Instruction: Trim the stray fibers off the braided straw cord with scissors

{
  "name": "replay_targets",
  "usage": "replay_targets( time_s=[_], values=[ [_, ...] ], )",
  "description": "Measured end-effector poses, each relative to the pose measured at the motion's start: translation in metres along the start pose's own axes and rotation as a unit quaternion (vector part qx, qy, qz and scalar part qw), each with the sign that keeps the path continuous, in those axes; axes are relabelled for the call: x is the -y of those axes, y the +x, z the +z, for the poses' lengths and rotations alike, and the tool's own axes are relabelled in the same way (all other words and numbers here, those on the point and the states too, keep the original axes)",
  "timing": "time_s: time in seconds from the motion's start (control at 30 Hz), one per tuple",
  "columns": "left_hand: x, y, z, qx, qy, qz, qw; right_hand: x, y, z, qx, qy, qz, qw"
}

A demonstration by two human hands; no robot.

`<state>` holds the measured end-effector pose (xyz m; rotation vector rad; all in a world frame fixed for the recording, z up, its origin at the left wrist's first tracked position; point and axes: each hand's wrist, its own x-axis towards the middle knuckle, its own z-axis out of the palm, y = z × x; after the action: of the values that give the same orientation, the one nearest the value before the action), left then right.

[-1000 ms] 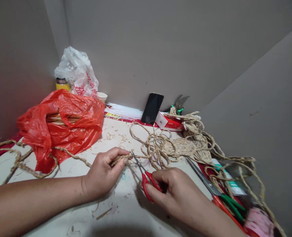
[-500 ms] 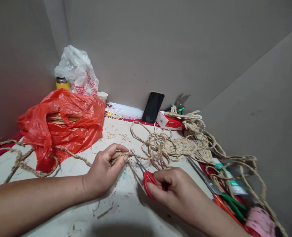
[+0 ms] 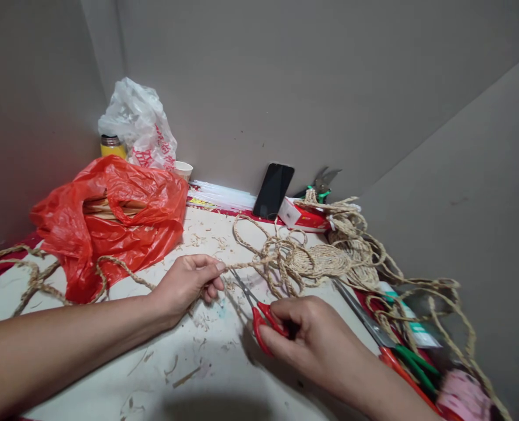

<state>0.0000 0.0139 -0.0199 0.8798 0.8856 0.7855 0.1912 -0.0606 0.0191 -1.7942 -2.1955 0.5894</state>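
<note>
My left hand (image 3: 188, 284) pinches a braided straw rope (image 3: 259, 261) between thumb and fingers, just above the white tabletop (image 3: 110, 380). The rope runs right into a tangle of loops and a flat woven coil (image 3: 323, 261). Its other length trails left past the red bag. My right hand (image 3: 312, 342) grips the red handles of small scissors (image 3: 255, 307). Their blades point up-left, with the tips close under the rope beside my left fingers.
A red plastic bag (image 3: 110, 225) with wooden sticks lies at the left, a white bag (image 3: 139, 126) and a yellow jar (image 3: 111, 147) behind it. A black phone (image 3: 272, 191) leans on the back wall. Larger scissors with green and red handles (image 3: 391, 345) lie at the right.
My left hand has turned and lifted, drawing the rope taut to the left. The scissors have dropped slightly away from the rope. More straw bits lie on the table.
</note>
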Motion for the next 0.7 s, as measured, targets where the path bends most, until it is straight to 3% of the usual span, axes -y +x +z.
replay_targets(
  time_s=[0.3,0.7],
  values=[
    [-0.006,-0.005,0.003,0.073,-0.042,-0.033,0.996,-0.011,0.006,0.0,0.0,-0.025,0.037,0.999],
    [-0.007,-0.007,0.006,0.043,0.033,-0.011,0.998,-0.004,0.003,-0.005,0.004,-0.155,-0.009,0.988]
  ],
)
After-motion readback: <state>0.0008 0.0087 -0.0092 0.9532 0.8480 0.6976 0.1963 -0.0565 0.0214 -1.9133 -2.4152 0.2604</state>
